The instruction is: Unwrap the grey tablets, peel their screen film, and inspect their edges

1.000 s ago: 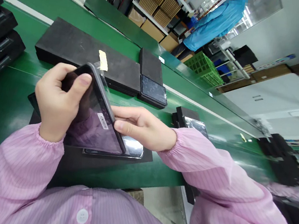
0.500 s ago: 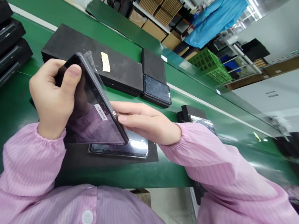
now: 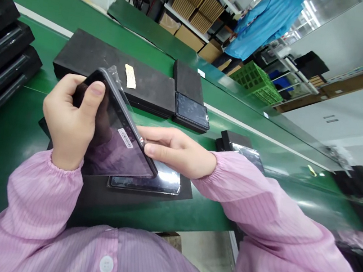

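Observation:
A dark tablet (image 3: pixel 112 144) with a white barcode label on its glossy face is held tilted between my hands. My left hand (image 3: pixel 71 121) is closed round its upper left end, thumb on the face. At the tablet's lower right edge, my right hand (image 3: pixel 179 151) grips with the thumb in front and the fingers partly hidden behind. Clear film sticks up at the top corner. Below the held tablet lies another film-wrapped tablet (image 3: pixel 164 180) on a black box (image 3: pixel 145 198), partly covered by the one I hold.
Behind my hands are long black boxes (image 3: pixel 111 55) bearing a yellow note (image 3: pixel 130 76), with a wrapped device (image 3: pixel 192 110) beside them. Black trays (image 3: pixel 2 59) are stacked at left. More boxes (image 3: pixel 238 140) lie to the right on the green bench (image 3: pixel 190 214). A person in blue (image 3: pixel 266 26) stands beyond.
The tablet and both hands stay nearly in place, with a slight shift to the right across the whole view. The right fingers are bent a little more at the tablet's edge.

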A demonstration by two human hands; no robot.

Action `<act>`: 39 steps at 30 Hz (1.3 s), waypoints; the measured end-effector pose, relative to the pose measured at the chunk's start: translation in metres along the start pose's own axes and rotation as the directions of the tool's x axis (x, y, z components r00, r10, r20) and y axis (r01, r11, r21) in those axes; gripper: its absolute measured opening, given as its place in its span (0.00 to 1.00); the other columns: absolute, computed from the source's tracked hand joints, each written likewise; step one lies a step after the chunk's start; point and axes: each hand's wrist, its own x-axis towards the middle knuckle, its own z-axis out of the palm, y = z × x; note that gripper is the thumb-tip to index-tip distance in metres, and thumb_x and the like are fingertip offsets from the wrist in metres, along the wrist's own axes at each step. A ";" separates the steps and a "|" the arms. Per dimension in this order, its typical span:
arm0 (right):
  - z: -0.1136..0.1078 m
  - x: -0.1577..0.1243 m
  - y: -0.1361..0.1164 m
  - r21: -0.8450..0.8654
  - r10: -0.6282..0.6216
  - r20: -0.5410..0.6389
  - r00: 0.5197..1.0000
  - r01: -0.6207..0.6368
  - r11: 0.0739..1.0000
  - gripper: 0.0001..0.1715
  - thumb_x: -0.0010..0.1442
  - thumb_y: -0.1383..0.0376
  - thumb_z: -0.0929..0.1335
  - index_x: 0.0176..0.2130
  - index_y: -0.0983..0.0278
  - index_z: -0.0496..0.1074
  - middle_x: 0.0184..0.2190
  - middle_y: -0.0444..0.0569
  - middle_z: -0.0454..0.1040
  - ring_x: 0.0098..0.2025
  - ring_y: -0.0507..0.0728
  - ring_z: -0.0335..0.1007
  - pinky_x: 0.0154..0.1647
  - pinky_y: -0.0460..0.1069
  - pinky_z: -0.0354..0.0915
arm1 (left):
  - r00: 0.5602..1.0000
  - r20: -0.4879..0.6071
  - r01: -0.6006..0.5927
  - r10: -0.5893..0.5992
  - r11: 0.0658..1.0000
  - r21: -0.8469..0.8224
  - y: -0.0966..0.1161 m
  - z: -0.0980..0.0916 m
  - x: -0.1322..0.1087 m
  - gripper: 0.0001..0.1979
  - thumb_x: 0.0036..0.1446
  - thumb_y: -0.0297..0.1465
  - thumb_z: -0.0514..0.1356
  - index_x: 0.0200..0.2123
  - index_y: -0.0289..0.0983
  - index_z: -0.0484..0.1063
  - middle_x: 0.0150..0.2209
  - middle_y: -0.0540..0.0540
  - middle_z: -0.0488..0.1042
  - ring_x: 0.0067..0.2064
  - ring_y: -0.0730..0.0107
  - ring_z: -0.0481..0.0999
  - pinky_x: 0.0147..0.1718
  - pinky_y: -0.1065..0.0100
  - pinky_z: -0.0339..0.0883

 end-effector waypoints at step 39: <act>0.024 -0.021 -0.014 -0.820 -0.484 -0.242 0.841 0.090 0.565 0.06 0.61 0.71 0.69 0.40 0.67 0.77 0.34 0.48 0.79 0.35 0.52 0.74 0.38 0.48 0.72 | 0.996 -0.008 -0.087 0.087 0.995 0.048 0.001 -0.002 -0.002 0.15 0.59 0.42 0.60 0.27 0.37 0.72 0.23 0.52 0.68 0.27 0.71 0.66 0.27 0.68 0.55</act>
